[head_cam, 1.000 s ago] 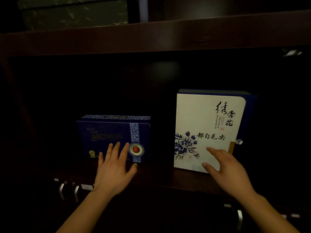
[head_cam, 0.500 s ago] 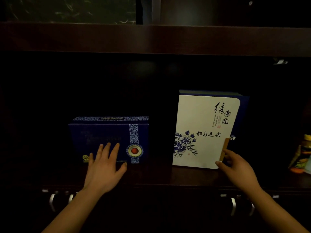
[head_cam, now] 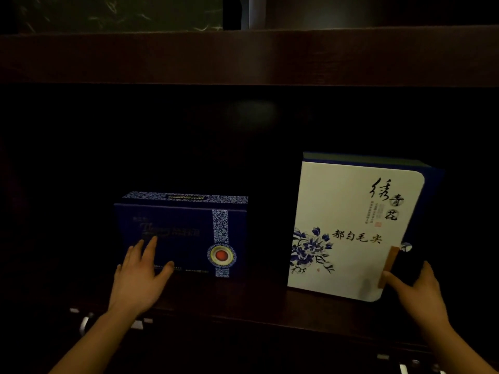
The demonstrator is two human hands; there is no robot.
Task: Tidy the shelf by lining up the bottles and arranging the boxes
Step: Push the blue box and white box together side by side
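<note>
At the front edge of the shelf (head_cam: 256, 298), the left hand (head_cam: 140, 276) lies flat, fingers straight, on the lower left face of the blue box (head_cam: 183, 233). The right hand (head_cam: 421, 290) touches the lower right corner of the white box (head_cam: 351, 230), its thumb by the tan clasp (head_cam: 388, 265). Its fingers fade into shadow, so any grip cannot be told. The boxes stand upright, apart, against a black recess.

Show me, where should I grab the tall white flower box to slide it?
Probably by its two upright side edges, low down, coming from the front. The white box stands tall on the shelf, so a high push might tip it.
</note>
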